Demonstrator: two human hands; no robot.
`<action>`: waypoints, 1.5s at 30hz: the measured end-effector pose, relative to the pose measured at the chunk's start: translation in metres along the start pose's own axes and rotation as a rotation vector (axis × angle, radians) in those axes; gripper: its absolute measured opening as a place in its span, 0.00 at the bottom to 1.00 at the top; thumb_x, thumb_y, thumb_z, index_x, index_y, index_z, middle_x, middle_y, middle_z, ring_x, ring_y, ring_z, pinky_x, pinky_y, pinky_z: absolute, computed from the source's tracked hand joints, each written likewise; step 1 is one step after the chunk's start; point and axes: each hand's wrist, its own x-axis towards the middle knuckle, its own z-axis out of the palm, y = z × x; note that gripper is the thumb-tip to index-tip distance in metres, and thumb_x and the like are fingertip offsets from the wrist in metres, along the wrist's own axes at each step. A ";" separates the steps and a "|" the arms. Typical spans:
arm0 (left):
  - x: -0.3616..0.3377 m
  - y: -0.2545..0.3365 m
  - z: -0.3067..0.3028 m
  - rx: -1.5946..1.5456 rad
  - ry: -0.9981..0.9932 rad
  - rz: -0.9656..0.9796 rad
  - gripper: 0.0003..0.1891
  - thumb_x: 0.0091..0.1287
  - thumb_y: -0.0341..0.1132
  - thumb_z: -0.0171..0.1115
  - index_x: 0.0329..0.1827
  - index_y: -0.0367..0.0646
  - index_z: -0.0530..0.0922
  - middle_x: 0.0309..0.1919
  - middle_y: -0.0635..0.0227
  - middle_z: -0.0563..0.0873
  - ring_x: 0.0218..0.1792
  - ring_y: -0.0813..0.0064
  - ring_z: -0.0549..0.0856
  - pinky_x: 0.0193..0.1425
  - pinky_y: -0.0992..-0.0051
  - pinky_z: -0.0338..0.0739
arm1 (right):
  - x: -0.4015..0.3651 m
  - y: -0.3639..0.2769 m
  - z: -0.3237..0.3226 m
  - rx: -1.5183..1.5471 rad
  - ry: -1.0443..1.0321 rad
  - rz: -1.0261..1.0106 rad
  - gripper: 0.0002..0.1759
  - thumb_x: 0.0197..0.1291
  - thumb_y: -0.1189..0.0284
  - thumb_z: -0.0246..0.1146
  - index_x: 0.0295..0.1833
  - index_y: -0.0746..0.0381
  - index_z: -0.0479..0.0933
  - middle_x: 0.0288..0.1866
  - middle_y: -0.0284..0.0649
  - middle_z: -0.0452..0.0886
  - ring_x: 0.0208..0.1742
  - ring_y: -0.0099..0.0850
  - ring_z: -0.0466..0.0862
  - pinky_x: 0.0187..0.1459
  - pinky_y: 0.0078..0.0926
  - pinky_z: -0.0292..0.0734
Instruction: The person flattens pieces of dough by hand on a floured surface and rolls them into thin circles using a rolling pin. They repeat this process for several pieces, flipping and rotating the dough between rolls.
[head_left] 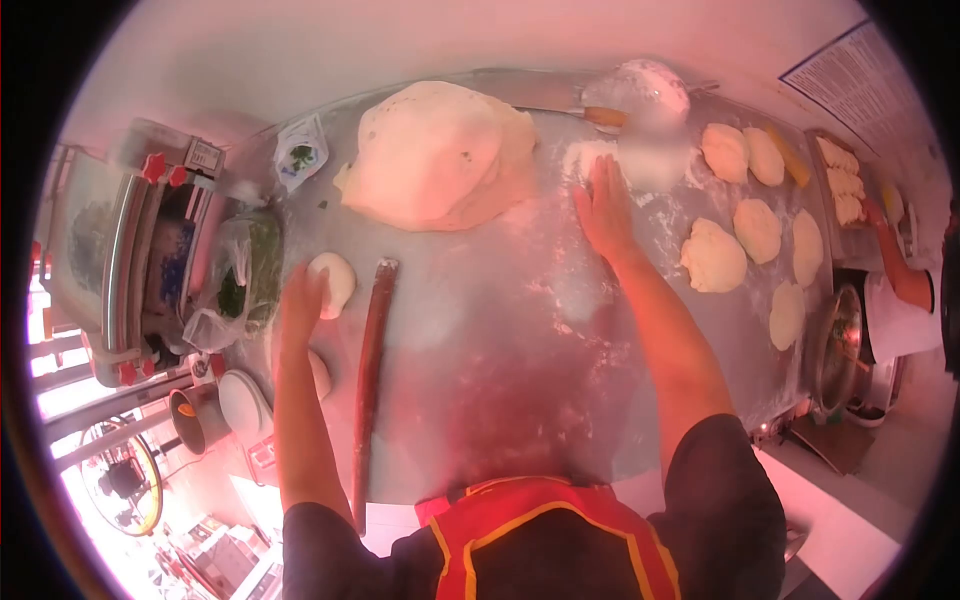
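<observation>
My left hand (303,303) is at the left of the steel table, its fingers curled against a small round piece of dough (338,284). Part of that dough is hidden behind the fingers. My right hand (604,212) reaches forward with straight fingers, palm down, over a patch of white flour (585,158), and holds nothing. A long reddish-brown rolling pin (375,370) lies to the right of my left hand. Between and beyond the two hands sits a big mound of dough (435,155). Another pale round piece (318,375) is partly hidden by my left forearm.
Several flattened dough pieces (757,230) lie at the right. A flour bowl (650,88) stands at the back. A dough machine (125,260) and a plastic bag of greens (245,270) are at left. At far right, another person's arm (900,260) reaches to a tray (835,175).
</observation>
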 end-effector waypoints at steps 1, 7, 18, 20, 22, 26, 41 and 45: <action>0.013 0.022 -0.018 -0.068 -0.093 -0.091 0.27 0.67 0.46 0.64 0.61 0.34 0.76 0.52 0.39 0.83 0.53 0.41 0.81 0.57 0.56 0.75 | -0.006 -0.002 0.015 -0.046 -0.054 -0.034 0.40 0.70 0.59 0.57 0.78 0.69 0.52 0.79 0.59 0.54 0.81 0.51 0.52 0.78 0.48 0.47; 0.020 0.028 -0.045 -0.304 -0.353 -0.255 0.26 0.58 0.45 0.72 0.52 0.35 0.81 0.44 0.46 0.85 0.42 0.56 0.84 0.48 0.62 0.76 | -0.172 -0.077 -0.038 0.130 -0.617 -0.485 0.37 0.69 0.53 0.56 0.78 0.60 0.58 0.80 0.46 0.59 0.81 0.46 0.54 0.79 0.54 0.43; -0.035 0.127 -0.054 -0.668 0.004 -0.325 0.19 0.60 0.40 0.73 0.46 0.36 0.78 0.38 0.62 0.84 0.40 0.72 0.82 0.48 0.68 0.78 | -0.192 -0.095 -0.072 0.218 -0.175 -0.104 0.34 0.67 0.66 0.61 0.75 0.63 0.61 0.76 0.55 0.62 0.78 0.56 0.58 0.76 0.55 0.50; -0.048 0.175 -0.040 -0.891 -0.058 -0.332 0.21 0.60 0.40 0.74 0.49 0.36 0.77 0.40 0.62 0.84 0.42 0.72 0.83 0.51 0.69 0.78 | -0.196 -0.103 -0.080 0.314 -0.129 -0.101 0.33 0.67 0.68 0.61 0.75 0.64 0.61 0.75 0.56 0.63 0.77 0.56 0.60 0.75 0.52 0.52; -0.064 0.215 -0.004 -0.950 -0.148 -0.294 0.23 0.61 0.38 0.73 0.53 0.35 0.76 0.45 0.59 0.83 0.47 0.70 0.82 0.54 0.69 0.77 | -0.199 -0.095 -0.078 0.290 -0.034 -0.081 0.33 0.67 0.68 0.61 0.74 0.64 0.62 0.74 0.56 0.64 0.75 0.56 0.62 0.75 0.51 0.54; -0.098 0.245 0.059 -0.607 -0.120 -0.061 0.23 0.63 0.32 0.68 0.60 0.36 0.72 0.57 0.53 0.78 0.57 0.59 0.79 0.61 0.64 0.74 | -0.188 -0.075 -0.054 0.292 0.046 0.019 0.34 0.62 0.69 0.64 0.72 0.66 0.63 0.73 0.56 0.65 0.74 0.58 0.63 0.72 0.57 0.56; -0.340 0.025 -0.018 -0.038 -0.048 -0.248 0.28 0.65 0.37 0.66 0.65 0.34 0.70 0.58 0.49 0.75 0.60 0.48 0.73 0.65 0.57 0.67 | -0.290 -0.080 -0.070 0.096 -0.207 -0.362 0.42 0.50 0.53 0.73 0.71 0.54 0.69 0.71 0.47 0.68 0.72 0.56 0.64 0.70 0.59 0.59; -0.334 0.030 -0.012 0.000 -0.033 -0.287 0.22 0.65 0.36 0.66 0.58 0.35 0.72 0.50 0.51 0.78 0.53 0.48 0.75 0.59 0.57 0.71 | -0.237 -0.042 -0.058 -0.005 0.047 -0.070 0.35 0.57 0.53 0.68 0.67 0.57 0.72 0.71 0.51 0.68 0.71 0.55 0.67 0.68 0.56 0.62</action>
